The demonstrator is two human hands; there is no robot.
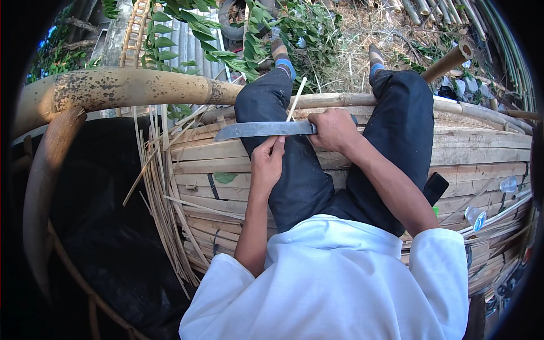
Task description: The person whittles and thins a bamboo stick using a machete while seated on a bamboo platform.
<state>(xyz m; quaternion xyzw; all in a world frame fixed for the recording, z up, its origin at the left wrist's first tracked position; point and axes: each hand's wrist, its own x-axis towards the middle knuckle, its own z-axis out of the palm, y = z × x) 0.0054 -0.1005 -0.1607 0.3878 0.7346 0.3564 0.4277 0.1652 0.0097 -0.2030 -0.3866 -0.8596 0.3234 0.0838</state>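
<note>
A large machete (258, 130) lies level across my left thigh, its broad grey blade pointing left. My right hand (333, 130) is closed around its handle, part of which shows past the fist. Just below the blade, my left hand (266, 165) pinches a thin pale bamboo strip (297, 97). The strip slants up and to the right behind the blade, and its far end sticks out above it. Where strip and blade cross, I cannot tell whether they touch.
I sit on a bamboo slat platform (209, 165). A bundle of thin strips (156, 198) lies at its left, beside dark sheeting (96, 226). A thick bamboo pole (141, 89) spans the upper left. A phone (435, 188) and plastic cups (475, 217) lie to my right.
</note>
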